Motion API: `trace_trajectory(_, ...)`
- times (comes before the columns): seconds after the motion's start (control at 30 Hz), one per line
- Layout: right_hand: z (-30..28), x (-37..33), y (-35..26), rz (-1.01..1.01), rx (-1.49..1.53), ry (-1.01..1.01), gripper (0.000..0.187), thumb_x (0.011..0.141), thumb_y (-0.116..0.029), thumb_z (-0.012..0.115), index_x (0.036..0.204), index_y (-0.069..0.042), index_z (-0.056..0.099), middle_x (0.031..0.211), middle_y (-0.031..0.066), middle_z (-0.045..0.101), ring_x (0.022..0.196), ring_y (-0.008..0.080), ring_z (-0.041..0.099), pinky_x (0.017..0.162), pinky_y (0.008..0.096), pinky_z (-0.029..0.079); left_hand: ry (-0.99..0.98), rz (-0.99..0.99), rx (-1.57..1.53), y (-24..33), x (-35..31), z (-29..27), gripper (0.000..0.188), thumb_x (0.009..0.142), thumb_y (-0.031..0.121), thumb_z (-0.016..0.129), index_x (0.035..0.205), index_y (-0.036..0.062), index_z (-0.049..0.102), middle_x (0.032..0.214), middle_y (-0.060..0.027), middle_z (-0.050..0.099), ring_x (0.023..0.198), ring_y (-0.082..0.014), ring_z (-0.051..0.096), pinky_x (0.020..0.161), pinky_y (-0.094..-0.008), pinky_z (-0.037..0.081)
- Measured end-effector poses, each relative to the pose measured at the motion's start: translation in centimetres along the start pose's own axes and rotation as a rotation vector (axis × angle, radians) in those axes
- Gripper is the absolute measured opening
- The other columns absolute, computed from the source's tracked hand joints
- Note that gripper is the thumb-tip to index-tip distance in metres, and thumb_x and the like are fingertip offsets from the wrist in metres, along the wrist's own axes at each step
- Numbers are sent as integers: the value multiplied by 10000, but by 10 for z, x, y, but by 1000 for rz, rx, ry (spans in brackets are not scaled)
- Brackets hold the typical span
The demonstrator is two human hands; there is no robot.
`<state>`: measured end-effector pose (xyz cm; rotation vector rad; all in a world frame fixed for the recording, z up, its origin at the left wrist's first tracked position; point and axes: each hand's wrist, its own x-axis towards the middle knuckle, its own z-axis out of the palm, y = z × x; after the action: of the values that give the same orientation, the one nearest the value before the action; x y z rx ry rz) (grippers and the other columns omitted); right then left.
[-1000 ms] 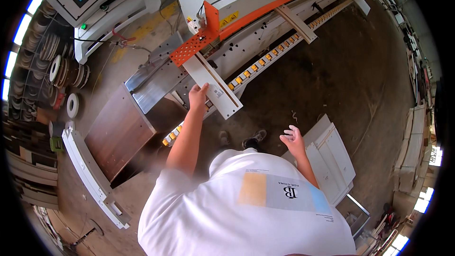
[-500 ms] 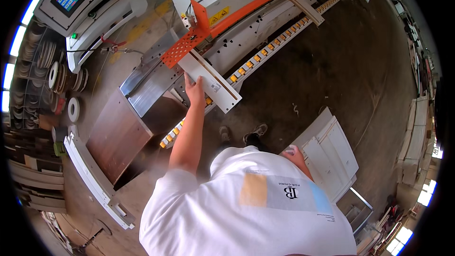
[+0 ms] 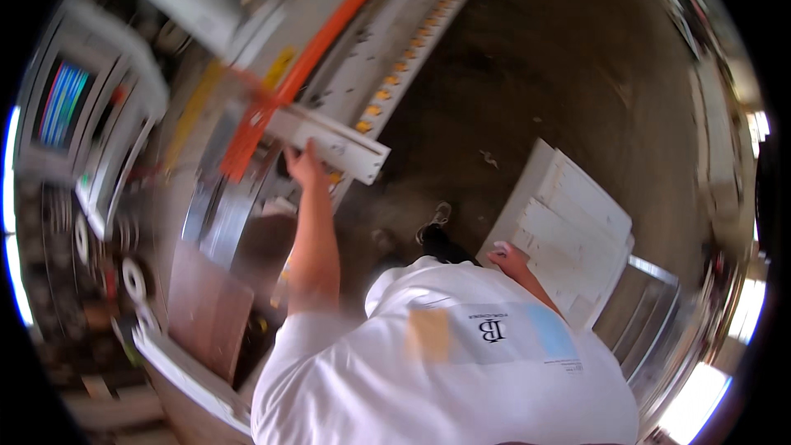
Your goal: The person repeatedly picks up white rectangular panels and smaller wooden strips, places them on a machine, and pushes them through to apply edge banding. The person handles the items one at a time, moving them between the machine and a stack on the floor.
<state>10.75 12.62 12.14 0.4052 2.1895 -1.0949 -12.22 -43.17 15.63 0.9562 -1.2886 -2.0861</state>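
My left hand (image 3: 306,168) reaches forward to a narrow white board (image 3: 350,152). Two of its fingers are stretched out and apart at the board's near left edge; the other fingers are hidden. The board lies across the machine's row of yellow rollers (image 3: 363,126), its far end next to an orange perforated plate (image 3: 245,147). Low at my right side, my right hand (image 3: 511,258) is curled closed, with something small and pale at its fingers that I cannot make out. Beside that hand stands a stack of white panels (image 3: 573,235).
The long machine with an orange rail (image 3: 342,21) runs away to the far right. A control console with a lit screen (image 3: 62,103) stands at the left. Nearer on that side are a brown panel (image 3: 206,309) and a long white strip (image 3: 189,375). A metal frame (image 3: 651,309) stands at the right.
My view has turned to the right, so the machine and console sit further left, with blur. The left hand stays at the board; the right hand stays low beside the white panels.
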Motion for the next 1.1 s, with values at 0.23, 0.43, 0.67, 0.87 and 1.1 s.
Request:
trace_trajectory(0.23,15,-34,2,94,34,137,668,822,-493,775,1270,-28,607,1142,150,721,1073,282,684,937,392,524,-2,-214,109,16,-2,59,804,957,124,661,1591,385,243,1414,-121,544,1114,-356,613,804,-528,555)
trace_trajectory(0.43,62,-80,60,250,142,220,621,829,-453,763,1270,-39,621,1084,145,730,987,268,702,890,388,542,-254,-244,298,7,52,66,753,1006,136,602,1621,237,179,1398,-148,550,1068,-282,650,920,-449,553)
trace_trajectory(0.67,135,-102,149,372,12,195,556,855,-555,660,1212,-131,698,1219,109,675,1137,238,645,961,360,510,-687,-243,281,3,-42,49,456,990,164,642,1407,54,495,1060,-97,679,853,-182,644,825,-348,550)
trace_trajectory(0.87,152,-77,193,337,-8,172,538,870,-552,643,1179,-116,704,1152,117,699,994,254,691,904,373,528,-907,-552,680,-53,-178,-17,332,991,215,637,1263,27,610,1002,-92,694,820,-193,677,735,-320,553)
trace_trajectory(1.1,49,9,140,271,220,248,491,911,-509,620,1064,-50,706,891,103,741,854,235,699,808,374,524,-925,-738,1077,-80,-248,-73,312,974,188,608,1240,31,653,960,-74,722,781,-127,663,686,-270,538)
